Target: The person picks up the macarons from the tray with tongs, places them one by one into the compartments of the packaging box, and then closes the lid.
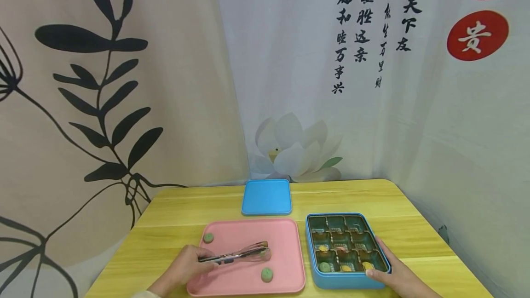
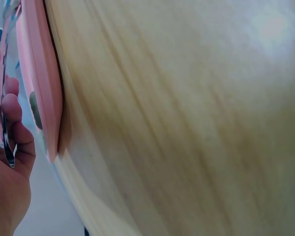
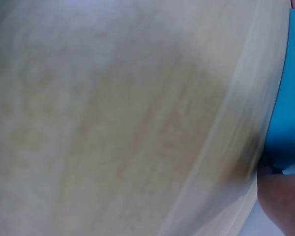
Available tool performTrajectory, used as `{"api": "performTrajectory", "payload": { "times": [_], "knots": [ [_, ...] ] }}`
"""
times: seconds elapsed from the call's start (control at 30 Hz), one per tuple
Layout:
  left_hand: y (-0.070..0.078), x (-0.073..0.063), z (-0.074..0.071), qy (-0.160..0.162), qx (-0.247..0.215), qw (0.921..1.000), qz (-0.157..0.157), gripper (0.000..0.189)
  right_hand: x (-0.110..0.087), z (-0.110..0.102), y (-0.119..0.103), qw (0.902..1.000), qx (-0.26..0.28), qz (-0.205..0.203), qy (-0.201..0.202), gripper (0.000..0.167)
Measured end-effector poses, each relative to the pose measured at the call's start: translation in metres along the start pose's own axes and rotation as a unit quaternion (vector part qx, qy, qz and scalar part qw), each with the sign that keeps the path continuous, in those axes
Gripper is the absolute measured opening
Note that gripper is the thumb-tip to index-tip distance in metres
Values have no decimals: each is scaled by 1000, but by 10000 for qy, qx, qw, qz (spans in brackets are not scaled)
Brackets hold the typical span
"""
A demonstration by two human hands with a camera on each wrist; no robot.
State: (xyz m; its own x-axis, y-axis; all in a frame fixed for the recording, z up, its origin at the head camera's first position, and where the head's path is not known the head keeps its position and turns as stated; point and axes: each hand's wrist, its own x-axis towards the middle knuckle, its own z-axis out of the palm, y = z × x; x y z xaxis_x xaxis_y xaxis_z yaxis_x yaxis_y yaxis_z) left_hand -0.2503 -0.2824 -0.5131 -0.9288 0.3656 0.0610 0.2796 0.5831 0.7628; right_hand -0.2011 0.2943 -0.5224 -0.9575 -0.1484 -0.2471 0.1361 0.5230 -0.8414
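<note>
My left hand grips metal tongs by the handle end, over the pink tray. Between the tong tips, a third small greenish piece partly shows. On the tray, one green round piece lies at the back left and another near the front. In the left wrist view, curled fingers wrap the tongs' handle. My right hand holds the blue box at its front right corner, thumb on the rim. Dark compartments fill the box; several hold yellow, reddish or green pieces, mostly toward the front.
A flat blue lid lies behind the tray on the wood-grain table. Printed curtains hang close behind the table's far edge and along its right side. The tray and box stand side by side with a narrow gap.
</note>
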Motion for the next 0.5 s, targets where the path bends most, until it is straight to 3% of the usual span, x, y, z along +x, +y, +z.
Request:
{"api": "performTrajectory", "payload": {
  "times": [0.5],
  "knots": [
    [3,1,-2,150,-40,9998,-156,16,-1,-1,-2,10000,-28,13,7,100]
  ]
}}
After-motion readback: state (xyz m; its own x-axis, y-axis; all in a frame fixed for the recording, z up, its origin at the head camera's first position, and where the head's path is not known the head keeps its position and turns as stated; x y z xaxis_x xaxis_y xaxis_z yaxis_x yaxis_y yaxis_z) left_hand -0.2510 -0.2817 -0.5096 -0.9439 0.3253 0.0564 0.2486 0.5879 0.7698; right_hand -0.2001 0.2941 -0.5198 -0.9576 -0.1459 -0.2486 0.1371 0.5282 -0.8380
